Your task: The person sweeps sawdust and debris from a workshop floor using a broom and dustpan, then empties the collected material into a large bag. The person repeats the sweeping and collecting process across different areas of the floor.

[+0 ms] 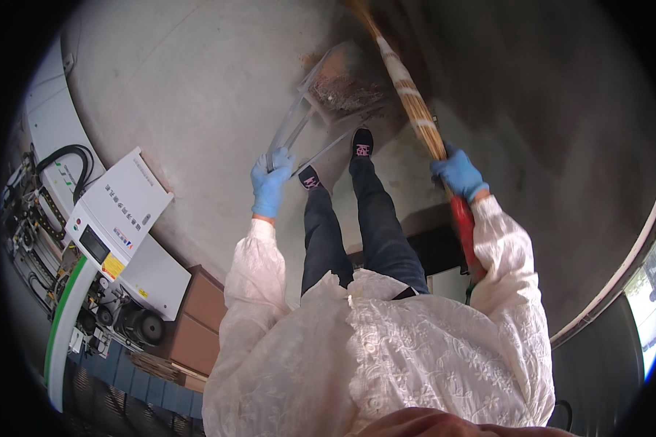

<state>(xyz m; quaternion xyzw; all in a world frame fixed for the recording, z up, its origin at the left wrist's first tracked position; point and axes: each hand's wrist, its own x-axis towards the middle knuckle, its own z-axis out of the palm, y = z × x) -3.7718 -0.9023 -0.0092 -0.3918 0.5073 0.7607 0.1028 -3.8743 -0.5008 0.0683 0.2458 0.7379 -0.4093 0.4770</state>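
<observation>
My left hand [271, 186], in a blue glove, is closed around one end of several long, thin grey strips [291, 120]. They stretch away over the floor towards a heap of brown debris [342, 89], and their exact kind is hard to tell. In my right hand [459, 173], also gloved in blue, is a straw broom [413, 103] with white bindings. My fingers wrap it just above its red handle [462, 231], which lies along my right forearm. The broom's straw points forward, its far tip near the top edge of the view.
On the left stands a white machine [120, 207] with a small screen, hoses and black wheels. Brown boxes or panels [200, 313] are beside it. My dark shoes [361, 143] stand on the grey floor [160, 95] close to the debris. A curved wall edge runs along the right.
</observation>
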